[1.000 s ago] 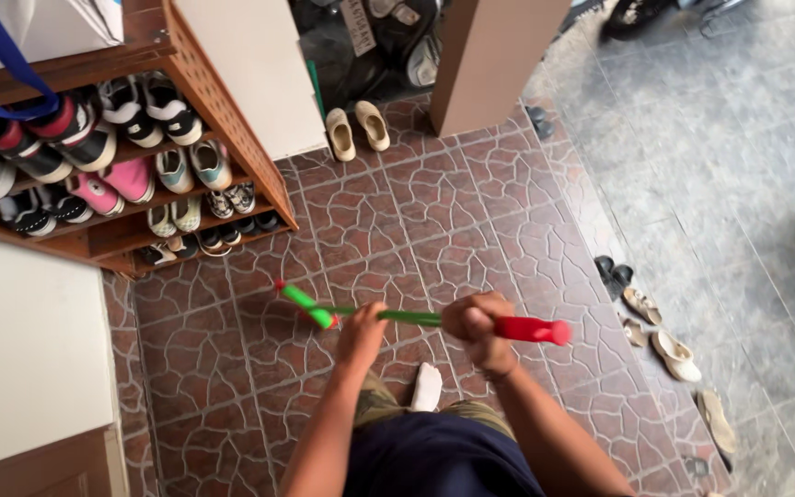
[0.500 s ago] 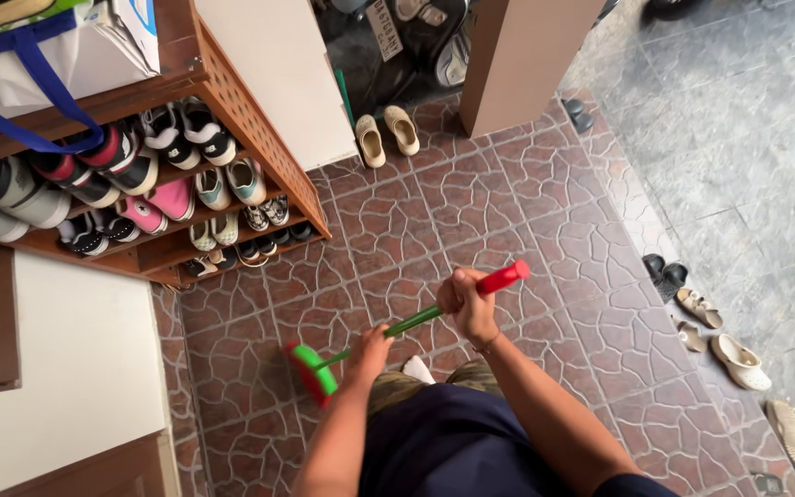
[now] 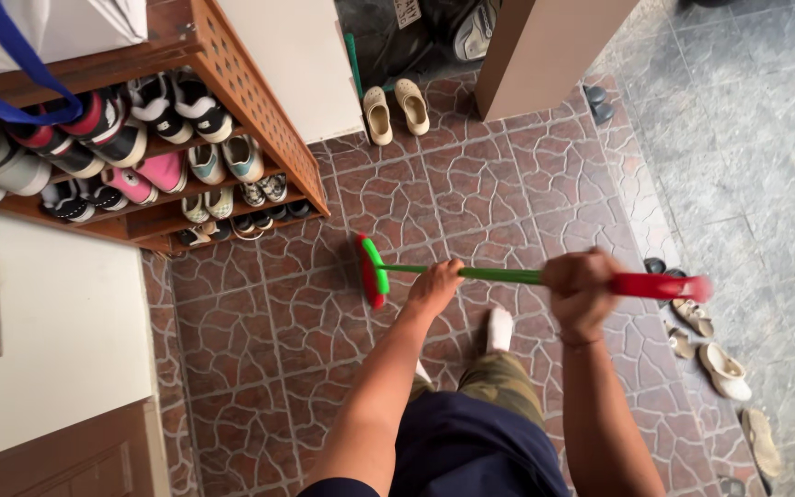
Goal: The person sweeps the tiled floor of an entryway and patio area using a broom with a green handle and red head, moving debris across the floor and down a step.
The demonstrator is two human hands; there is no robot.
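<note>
I hold a broom with a green stick (image 3: 494, 273), a red grip end (image 3: 660, 286) and a green and red head (image 3: 371, 271). My left hand (image 3: 436, 283) is closed around the stick close to the head. My right hand (image 3: 581, 293) grips the stick higher up, where the red grip begins. The head rests on the brown stone-patterned floor tiles (image 3: 315, 322) in front of me. A foot in a white sock (image 3: 501, 329) shows below the stick.
A wooden shoe rack (image 3: 232, 101) full of sneakers stands at the upper left, a white wall (image 3: 39, 340) below it. Beige slippers (image 3: 396, 109) lie by a pillar (image 3: 545, 51). Several sandals (image 3: 720, 368) line the grey tiled strip at right.
The broom head has swung from low at my left, near my feet, up and right to the floor in front. My right hand moved out to the right, bringing the stick level.
</note>
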